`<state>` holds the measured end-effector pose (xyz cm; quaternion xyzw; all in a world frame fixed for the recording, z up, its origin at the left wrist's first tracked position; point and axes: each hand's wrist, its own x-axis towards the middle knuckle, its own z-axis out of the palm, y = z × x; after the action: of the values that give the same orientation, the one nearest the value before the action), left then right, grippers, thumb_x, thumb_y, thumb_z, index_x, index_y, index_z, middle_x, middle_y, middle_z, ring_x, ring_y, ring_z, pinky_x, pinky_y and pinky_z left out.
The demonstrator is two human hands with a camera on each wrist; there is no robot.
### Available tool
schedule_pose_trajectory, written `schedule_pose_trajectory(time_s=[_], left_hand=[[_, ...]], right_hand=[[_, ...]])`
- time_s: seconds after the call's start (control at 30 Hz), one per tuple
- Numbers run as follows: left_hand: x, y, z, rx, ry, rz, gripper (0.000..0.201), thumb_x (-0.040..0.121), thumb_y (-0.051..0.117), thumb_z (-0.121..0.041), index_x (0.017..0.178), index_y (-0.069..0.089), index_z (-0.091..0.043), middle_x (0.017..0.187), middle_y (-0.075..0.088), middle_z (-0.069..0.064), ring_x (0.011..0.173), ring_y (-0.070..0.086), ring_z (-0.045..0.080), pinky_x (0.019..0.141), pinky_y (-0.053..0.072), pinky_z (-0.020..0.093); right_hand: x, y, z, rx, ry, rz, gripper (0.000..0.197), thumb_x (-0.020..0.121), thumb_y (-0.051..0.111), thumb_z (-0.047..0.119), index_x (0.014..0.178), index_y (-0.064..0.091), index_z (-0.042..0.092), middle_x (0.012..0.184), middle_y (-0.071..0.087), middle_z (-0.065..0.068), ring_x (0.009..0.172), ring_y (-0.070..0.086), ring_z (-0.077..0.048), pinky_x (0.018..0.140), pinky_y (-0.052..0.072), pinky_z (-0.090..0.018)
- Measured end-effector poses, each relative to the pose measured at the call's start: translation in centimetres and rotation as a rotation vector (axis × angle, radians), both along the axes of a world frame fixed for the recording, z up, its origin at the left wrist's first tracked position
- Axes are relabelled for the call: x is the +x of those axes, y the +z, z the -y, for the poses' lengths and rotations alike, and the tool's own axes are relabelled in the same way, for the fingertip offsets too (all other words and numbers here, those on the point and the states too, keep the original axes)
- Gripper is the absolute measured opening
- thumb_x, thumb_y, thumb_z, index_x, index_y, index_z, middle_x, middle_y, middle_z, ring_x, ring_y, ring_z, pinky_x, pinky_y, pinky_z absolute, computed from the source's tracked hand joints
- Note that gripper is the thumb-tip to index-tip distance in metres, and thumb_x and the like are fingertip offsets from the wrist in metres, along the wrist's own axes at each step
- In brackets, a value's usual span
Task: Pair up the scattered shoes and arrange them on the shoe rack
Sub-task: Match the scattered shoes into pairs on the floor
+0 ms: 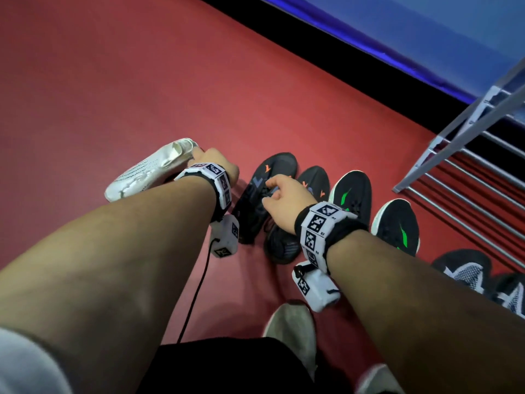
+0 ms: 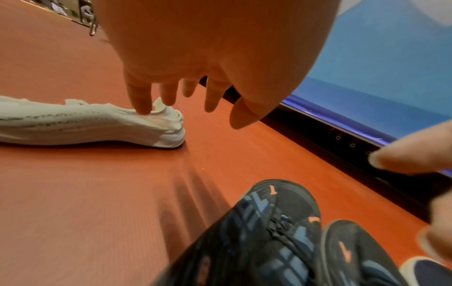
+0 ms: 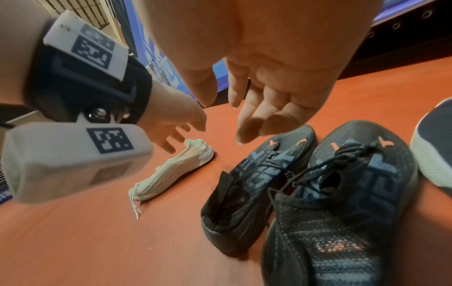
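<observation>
So the left hand (image 1: pixel 218 166) is out at about 10 o'clock in the head view, reaching for the lone white shoe (image 1: pixel 147 170), which sits on the red floor (image 1: pixel 142 81) well apart from the others. Fingers are spread and pointing down, a wide grip with nothing in it yet. The left wrist view shows what the head cam can't: one fingertip (image 2: pixel 143 108) is touching the collar by the heel, so I'd guess it's about to hook the opening and lift.

The right hand (image 1: pixel 285 191) hovers over the dark pair with orange marks (image 1: pixel 272 194), fingers loosely curved, holding nothing as far as I can tell. From the head view it looks like it's resting on the laces, but the right wrist view shows the fingers clear above the shoes. That view also shows the pair side by side and touching, toes pointing away.

Next to them, toward 3 o'clock, the black shoes with green stripes (image 1: pixel 375 209) are lined up too, then a grey-and-white pair (image 1: pixel 466 268) at the right edge. Looks like pairs get staged in a row in front of the shoe rack (image 1: pixel 460 143), up at 2 o'clock, before anything goes on it; no shoes on the bars that I can see.

The white shoe's mate isn't in any view. There's a pale shoe (image 1: pixel 292 331) at 6 o'clock, but I think that's on the person's foot.
</observation>
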<state>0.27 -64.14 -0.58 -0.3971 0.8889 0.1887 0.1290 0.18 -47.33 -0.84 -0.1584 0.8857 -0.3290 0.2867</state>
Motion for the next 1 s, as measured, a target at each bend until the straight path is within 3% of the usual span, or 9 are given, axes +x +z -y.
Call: schedule_pose_trajectory(time_s=[0.17, 0.23, 0.37, 0.5, 0.6, 0.77, 0.87, 0.93, 1.0], left_hand=[[-0.8, -3.1, 2.5, -0.076, 0.096, 0.135, 0.065, 0.091, 0.057, -0.038, 0.143, 0.035, -0.007, 0.161, -0.007, 0.013, 0.135, 0.035, 0.040, 0.111, 0.030, 0.039], [-1.2, -4.7, 3.6, -0.075, 0.152, 0.112, 0.078, 0.086, 0.062, -0.041, 0.149, 0.027, -0.010, 0.161, -0.012, 0.009, 0.138, 0.031, 0.040, 0.115, 0.027, 0.040], [-1.5, -5.9, 4.8, -0.010, 0.241, 0.050, 0.069, 0.093, 0.056, -0.036, 0.152, 0.026, -0.015, 0.160, 0.007, 0.010, 0.135, 0.035, 0.038, 0.113, 0.023, 0.039], [-1.5, -6.7, 6.2, 0.053, 0.155, 0.060, 0.069, 0.082, 0.069, -0.026, 0.143, 0.042, -0.011, 0.149, 0.032, 0.020, 0.133, 0.038, 0.040, 0.109, 0.034, 0.046], [-1.0, -6.4, 6.5, -0.049, 0.126, 0.148, 0.054, 0.085, 0.054, -0.023, 0.136, 0.050, -0.006, 0.126, 0.055, 0.016, 0.110, 0.057, 0.032, 0.097, 0.044, 0.039], [-1.0, -6.2, 5.3, -0.118, 0.178, 0.137, 0.060, 0.092, 0.050, -0.019, 0.146, 0.032, 0.000, 0.150, 0.034, 0.020, 0.137, 0.035, 0.038, 0.110, 0.031, 0.043], [-1.8, -6.3, 4.7, 0.010, 0.187, -0.045, 0.047, 0.085, 0.064, -0.026, 0.125, 0.055, -0.002, 0.133, 0.050, 0.024, 0.118, 0.051, 0.041, 0.097, 0.044, 0.044], [-2.3, -5.6, 3.7, 0.048, 0.241, -0.169, 0.049, 0.080, 0.067, -0.038, 0.116, 0.051, -0.008, 0.120, 0.053, 0.017, 0.105, 0.056, 0.038, 0.094, 0.048, 0.046], [-2.5, -4.6, 2.5, 0.084, 0.304, -0.266, 0.055, 0.075, 0.072, -0.039, 0.110, 0.039, -0.013, 0.112, 0.053, 0.013, 0.097, 0.057, 0.035, 0.089, 0.050, 0.050]], right_hand=[[-1.6, -1.5, 0.8, 0.014, 0.067, 0.040, 0.044, 0.094, 0.051, 0.022, 0.138, 0.045, 0.021, 0.105, 0.062, -0.001, 0.089, 0.063, -0.026, 0.074, 0.051, -0.035], [-2.4, -2.0, 0.9, 0.004, 0.064, 0.063, 0.044, 0.096, 0.050, 0.022, 0.139, 0.043, 0.021, 0.100, 0.064, -0.004, 0.084, 0.064, -0.027, 0.075, 0.054, -0.041], [-3.8, -2.8, 1.0, 0.003, 0.041, 0.095, 0.044, 0.096, 0.050, 0.023, 0.140, 0.042, 0.023, 0.095, 0.065, -0.005, 0.078, 0.065, -0.029, 0.071, 0.056, -0.043], [-4.2, -3.3, 0.9, -0.015, 0.029, 0.110, 0.043, 0.096, 0.050, 0.023, 0.138, 0.043, 0.023, 0.096, 0.064, -0.004, 0.078, 0.065, -0.027, 0.072, 0.056, -0.042], [-4.1, -3.5, 0.8, -0.038, 0.015, 0.105, 0.042, 0.095, 0.051, 0.023, 0.136, 0.045, 0.023, 0.094, 0.066, -0.002, 0.080, 0.065, -0.024, 0.076, 0.055, -0.040], [-3.9, -3.5, -0.1, -0.030, -0.001, 0.080, 0.041, 0.094, 0.051, 0.023, 0.135, 0.046, 0.022, 0.094, 0.067, -0.003, 0.076, 0.065, -0.023, 0.071, 0.055, -0.038], [-3.6, -3.3, -0.7, -0.023, -0.008, 0.087, 0.040, 0.094, 0.051, 0.023, 0.134, 0.046, 0.022, 0.095, 0.068, -0.011, 0.069, 0.063, -0.026, 0.067, 0.055, -0.041], [-3.3, -3.2, -1.3, -0.010, -0.022, 0.074, 0.040, 0.093, 0.052, 0.024, 0.133, 0.047, 0.023, 0.092, 0.069, -0.010, 0.071, 0.066, -0.026, 0.070, 0.057, -0.042], [-3.1, -3.0, -2.1, -0.009, -0.053, 0.071, 0.039, 0.092, 0.054, 0.024, 0.131, 0.049, 0.023, 0.088, 0.070, -0.006, 0.076, 0.068, -0.024, 0.073, 0.056, -0.038]])
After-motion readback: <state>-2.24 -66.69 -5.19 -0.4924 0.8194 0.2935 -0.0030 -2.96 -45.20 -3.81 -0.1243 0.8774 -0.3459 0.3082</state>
